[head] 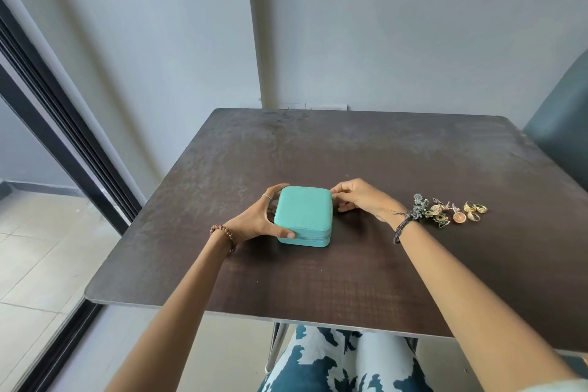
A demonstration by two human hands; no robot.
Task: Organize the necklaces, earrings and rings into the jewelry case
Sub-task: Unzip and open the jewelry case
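Head view, from left to right: the left hand (254, 223) clamps the left side of the jewelry case (304, 216), thumb on the near corner by the zipper seam and fingers curled round the far corner. The turquoise case sits shut on the dark table (350, 153), roughly central and near the person, its zipper line running along the front edge. The right hand (359, 199) is at the case's far right corner, fingertips drawn together as if pinching something small there, likely the zipper pull, though the pull itself is too small to make out. Beyond the right wrist, the jewelry pile (445, 212) lies loose on the table: a dark tangled piece, earrings and gold rings (475, 207) close together. The case looks not yet opened. The risk is that the right forearm, working round the zipper, sweeps into the pile and scatters the rings, or that the case slides if the left grip slackens.
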